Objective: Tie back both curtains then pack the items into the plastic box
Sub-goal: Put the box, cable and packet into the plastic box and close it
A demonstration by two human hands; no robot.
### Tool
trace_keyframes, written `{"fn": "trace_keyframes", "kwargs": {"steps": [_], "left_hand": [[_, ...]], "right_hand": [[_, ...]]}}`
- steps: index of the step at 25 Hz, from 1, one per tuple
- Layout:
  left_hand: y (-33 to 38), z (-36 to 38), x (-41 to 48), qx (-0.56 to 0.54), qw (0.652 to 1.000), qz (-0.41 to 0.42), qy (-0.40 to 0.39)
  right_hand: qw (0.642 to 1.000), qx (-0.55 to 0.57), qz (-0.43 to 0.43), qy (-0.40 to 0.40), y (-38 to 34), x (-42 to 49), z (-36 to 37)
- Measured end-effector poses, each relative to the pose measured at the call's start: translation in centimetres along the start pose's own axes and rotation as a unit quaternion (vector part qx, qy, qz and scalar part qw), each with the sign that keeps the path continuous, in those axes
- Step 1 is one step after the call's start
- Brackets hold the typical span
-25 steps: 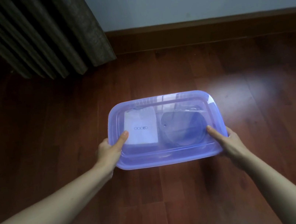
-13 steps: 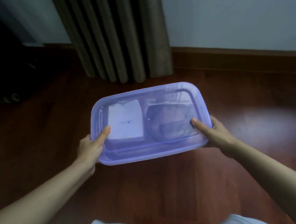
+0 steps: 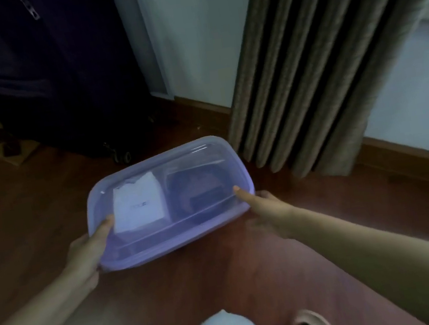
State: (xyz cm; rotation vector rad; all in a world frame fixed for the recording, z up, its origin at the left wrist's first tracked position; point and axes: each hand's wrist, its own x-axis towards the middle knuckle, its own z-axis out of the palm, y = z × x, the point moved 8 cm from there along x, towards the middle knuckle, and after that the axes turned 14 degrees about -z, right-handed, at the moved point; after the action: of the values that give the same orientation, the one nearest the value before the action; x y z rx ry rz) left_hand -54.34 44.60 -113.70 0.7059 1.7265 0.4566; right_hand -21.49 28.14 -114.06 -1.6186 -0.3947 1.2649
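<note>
In the head view, the lidded plastic box (image 3: 170, 201) is held above the floor (image 3: 356, 213) near the curtain (image 3: 319, 67), gripped at its short ends by the left hand (image 3: 88, 251) and right hand (image 3: 267, 208), thumbs pressed on the lid. A white packet (image 3: 138, 205) and a dark item (image 3: 198, 193) are seen inside. Since the box is tilted and gripped only at its rims, it could slip, or the lid could pop off and the contents be spilled.

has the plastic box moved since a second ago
Yes. The plastic box, gripped by the left hand and right hand, has come up off the floor and now tilts near the curtain.
</note>
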Motion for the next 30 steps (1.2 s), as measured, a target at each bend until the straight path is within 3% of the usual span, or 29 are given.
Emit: {"fn": "trace_keyframes", "kwargs": {"steps": [3,13,19,23,26,30], "left_hand": [[-1.0,0.4,2.8,-0.036,0.999,-0.035,0.004],[-0.7,4.0,11.2,-0.018,0.998,-0.058,0.021],[-0.5,8.1,11.6,-0.155,0.982,-0.089,-0.065],[-1.1,15.0,7.8,-0.136,0.965,-0.138,-0.177],[2.1,19.3,5.8,-0.106,0.96,-0.094,-0.241],[4.9,22.2,5.6,-0.117,0.958,-0.095,-0.244]], "right_hand": [[0.998,0.017,0.048,-0.023,-0.1,2.4,2.6],[0.984,0.12,0.055,0.116,3.0,11.8,5.3],[0.964,0.185,0.048,0.182,3.1,13.8,5.6],[0.929,0.289,0.062,0.221,2.6,13.9,7.4],[0.912,0.347,0.061,0.209,2.4,14.3,7.8],[0.93,0.324,0.058,0.165,1.4,14.8,7.0]]}}
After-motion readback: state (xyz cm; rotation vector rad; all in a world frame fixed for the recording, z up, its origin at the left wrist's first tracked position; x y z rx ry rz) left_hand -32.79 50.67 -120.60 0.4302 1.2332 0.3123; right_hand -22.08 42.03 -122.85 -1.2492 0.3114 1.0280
